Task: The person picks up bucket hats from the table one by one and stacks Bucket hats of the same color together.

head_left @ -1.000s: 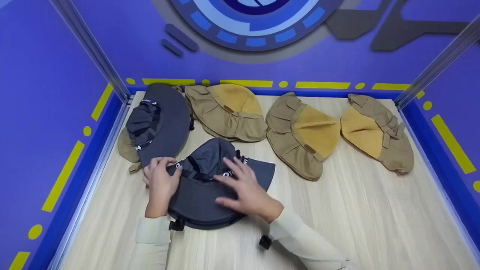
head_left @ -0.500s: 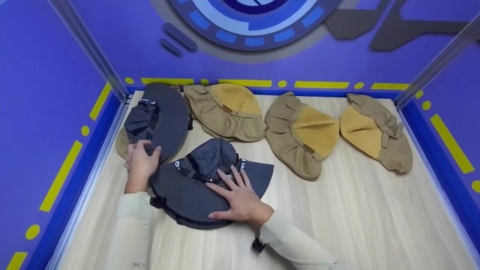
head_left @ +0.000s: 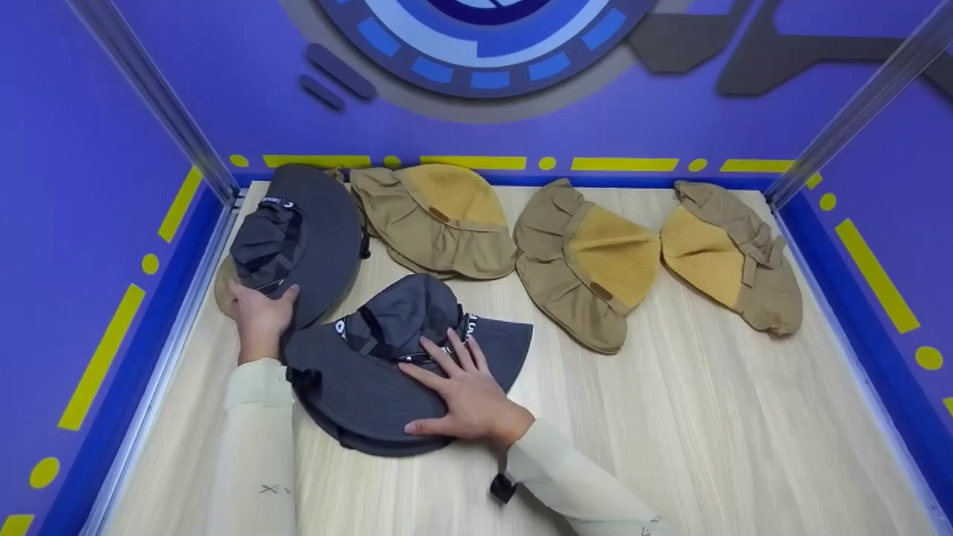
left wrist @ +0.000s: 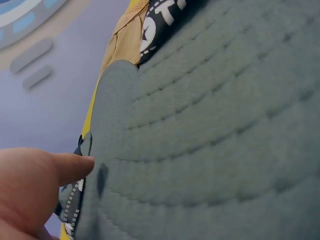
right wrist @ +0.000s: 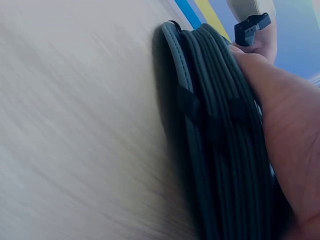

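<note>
On top of the near hat stack [head_left: 372,394], dark grey, the right hand [head_left: 473,402] lies with its fingers spread, clasping nothing; the right wrist view shows several layered brims beside its thumb. Past the stack's left end, the left hand [head_left: 264,316] touches the lower edge of the far dark hat [head_left: 327,238], thumb on the brim; whether it grips cannot be told. That hat lies behind and left of the stack, a tan brim [head_left: 223,290] peeking from underneath. Behind the stack is a ruffled tan-and-yellow hat [head_left: 447,223]; to the stack's right and farther back lie a second ruffled hat [head_left: 603,257] and a third ruffled hat [head_left: 733,257]. The pale wood-grain table [head_left: 692,439] spreads beneath the stack.
</note>
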Motion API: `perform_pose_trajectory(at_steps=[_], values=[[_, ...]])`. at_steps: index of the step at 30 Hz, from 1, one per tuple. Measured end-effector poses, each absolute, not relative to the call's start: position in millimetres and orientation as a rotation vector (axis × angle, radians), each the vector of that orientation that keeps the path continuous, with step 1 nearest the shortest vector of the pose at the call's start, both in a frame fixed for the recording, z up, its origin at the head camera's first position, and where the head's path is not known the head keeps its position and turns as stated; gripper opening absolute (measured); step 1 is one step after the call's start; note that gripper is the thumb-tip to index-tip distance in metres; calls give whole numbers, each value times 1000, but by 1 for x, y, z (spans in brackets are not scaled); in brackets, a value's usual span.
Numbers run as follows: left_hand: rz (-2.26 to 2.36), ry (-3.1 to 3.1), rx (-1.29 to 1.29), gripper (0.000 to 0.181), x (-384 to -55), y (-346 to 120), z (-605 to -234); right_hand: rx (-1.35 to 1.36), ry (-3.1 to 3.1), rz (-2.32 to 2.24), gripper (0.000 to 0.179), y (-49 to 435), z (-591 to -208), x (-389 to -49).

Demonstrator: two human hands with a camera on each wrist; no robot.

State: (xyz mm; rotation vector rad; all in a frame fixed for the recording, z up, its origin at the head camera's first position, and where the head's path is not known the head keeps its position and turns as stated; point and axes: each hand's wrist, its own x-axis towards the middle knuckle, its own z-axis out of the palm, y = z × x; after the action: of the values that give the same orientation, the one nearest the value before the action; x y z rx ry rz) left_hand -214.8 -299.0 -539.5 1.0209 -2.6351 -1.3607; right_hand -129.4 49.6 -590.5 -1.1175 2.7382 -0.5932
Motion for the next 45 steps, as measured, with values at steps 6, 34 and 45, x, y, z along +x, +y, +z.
perform_pose_trajectory(at_steps=[6, 34, 45], values=[[-1392, -2521, 1017, 109, -216, -302, -540, -1098, 2750, -591, 90, 49, -591, -130], [-794, -2689, 189, 20, -201, -279, -499, -1127, 2742, -634, 89, 49, -594, -128], [-494, -2513, -194, 22, -185, -240, -482, -1162, 2683, -782, 81, 54, -592, -134]])
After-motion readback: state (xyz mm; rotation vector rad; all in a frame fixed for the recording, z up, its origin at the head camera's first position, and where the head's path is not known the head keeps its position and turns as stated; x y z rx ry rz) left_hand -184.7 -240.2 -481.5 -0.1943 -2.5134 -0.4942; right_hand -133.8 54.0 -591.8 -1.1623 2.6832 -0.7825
